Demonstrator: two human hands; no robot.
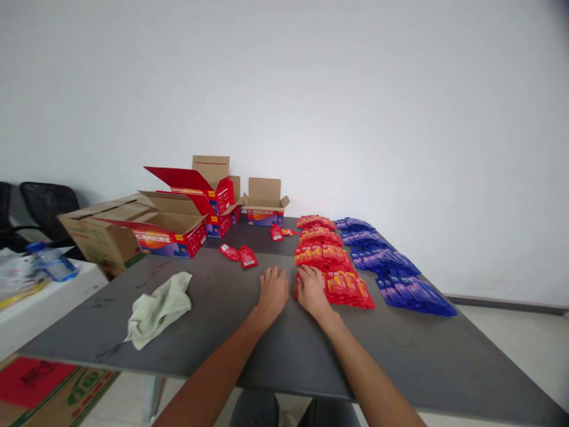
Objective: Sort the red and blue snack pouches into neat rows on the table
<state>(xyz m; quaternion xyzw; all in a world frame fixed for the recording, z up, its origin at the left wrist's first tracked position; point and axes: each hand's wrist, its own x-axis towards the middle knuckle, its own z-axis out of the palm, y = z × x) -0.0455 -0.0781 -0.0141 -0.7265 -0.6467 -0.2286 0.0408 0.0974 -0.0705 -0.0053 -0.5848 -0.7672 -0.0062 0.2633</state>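
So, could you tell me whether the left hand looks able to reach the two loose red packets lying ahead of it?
Probably yes. The left hand rests flat on the table, and only bare tabletop lies between it and the loose red packets just ahead.

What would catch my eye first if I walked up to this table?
Two bright rows of packets run up the right of the grey table: red packets and, further right, blue packets. The right hand rests on the nearest red ones, the left hand flat beside it. Open red boxes crowd the far left.
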